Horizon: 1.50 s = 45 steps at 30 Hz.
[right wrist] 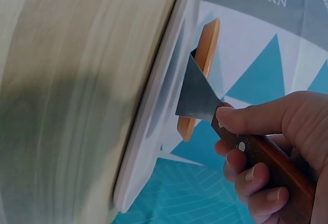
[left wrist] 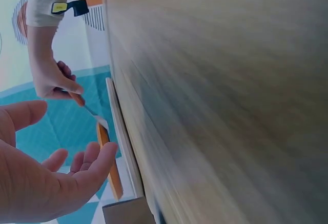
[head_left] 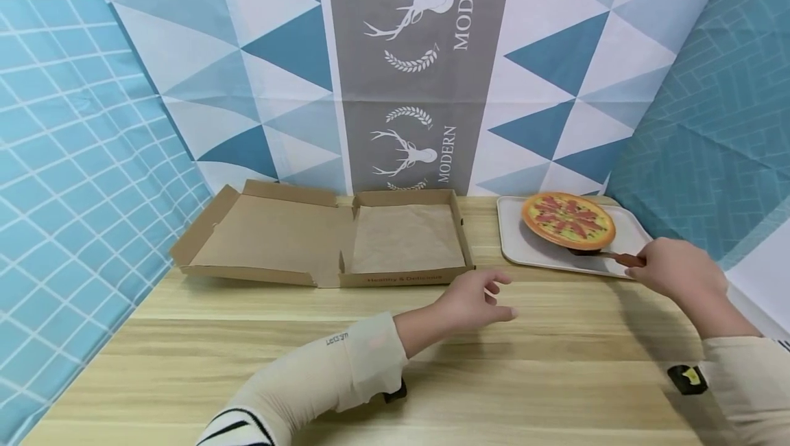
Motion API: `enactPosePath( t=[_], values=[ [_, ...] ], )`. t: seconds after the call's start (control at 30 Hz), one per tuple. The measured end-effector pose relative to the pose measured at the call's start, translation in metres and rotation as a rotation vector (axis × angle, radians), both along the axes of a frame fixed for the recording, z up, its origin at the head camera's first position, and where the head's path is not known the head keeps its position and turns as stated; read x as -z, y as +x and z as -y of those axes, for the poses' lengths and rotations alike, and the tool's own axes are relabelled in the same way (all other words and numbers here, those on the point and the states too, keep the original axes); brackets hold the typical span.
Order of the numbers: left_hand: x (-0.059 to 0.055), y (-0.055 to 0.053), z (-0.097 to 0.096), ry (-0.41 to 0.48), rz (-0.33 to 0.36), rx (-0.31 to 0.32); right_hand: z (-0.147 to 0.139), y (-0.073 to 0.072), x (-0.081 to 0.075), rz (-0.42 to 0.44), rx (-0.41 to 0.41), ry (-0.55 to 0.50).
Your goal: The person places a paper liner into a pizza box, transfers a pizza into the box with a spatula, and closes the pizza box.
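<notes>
My right hand (head_left: 685, 274) grips the brown wooden handle of a metal spatula (right wrist: 197, 90), its thumb lying along the handle. On the blade rests a round pizza (head_left: 568, 220) with an orange-brown rim and red and green topping. In the right wrist view the pizza is lifted off the white tray (right wrist: 136, 175), with a gap between them. My left hand (head_left: 470, 300) hovers over the table in front of the pizza box, its fingers loosely bent and holding nothing. The open cardboard pizza box (head_left: 407, 280) is lined with brown paper, its lid folded out to the left.
The box lid (head_left: 265, 233) lies flat toward the left wall covering. A wooden table (head_left: 494, 391) carries everything. Patterned cloth (head_left: 420, 89) hangs right behind the box and tray, and blue cloth covers both sides.
</notes>
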State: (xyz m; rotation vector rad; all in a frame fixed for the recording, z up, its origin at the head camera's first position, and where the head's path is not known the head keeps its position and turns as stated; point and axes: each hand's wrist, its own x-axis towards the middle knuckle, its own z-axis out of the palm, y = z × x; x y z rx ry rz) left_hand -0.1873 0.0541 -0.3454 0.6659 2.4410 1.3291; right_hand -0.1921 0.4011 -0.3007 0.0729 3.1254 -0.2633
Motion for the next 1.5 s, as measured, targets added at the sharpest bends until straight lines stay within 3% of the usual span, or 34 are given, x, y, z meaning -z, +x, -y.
enactPosePath(
  t=[0.2, 0.4, 0.7, 1.5],
  values=[
    [0.001, 0.005, 0.013, -0.006, 0.019, -0.005, 0.014, 0.000, -0.003, -0.017, -0.034, 0.014],
    [0.003, 0.007, 0.030, -0.010, -0.007, -0.001, 0.031, 0.002, -0.007, -0.035, -0.075, 0.041],
    [0.006, 0.012, 0.053, -0.007, 0.033, -0.035, 0.056, 0.006, -0.011, -0.050, -0.125, 0.046],
    [0.006, 0.015, 0.084, 0.009, 0.039, -0.085, 0.100, 0.011, -0.029, -0.119, -0.282, 0.057]
  ],
)
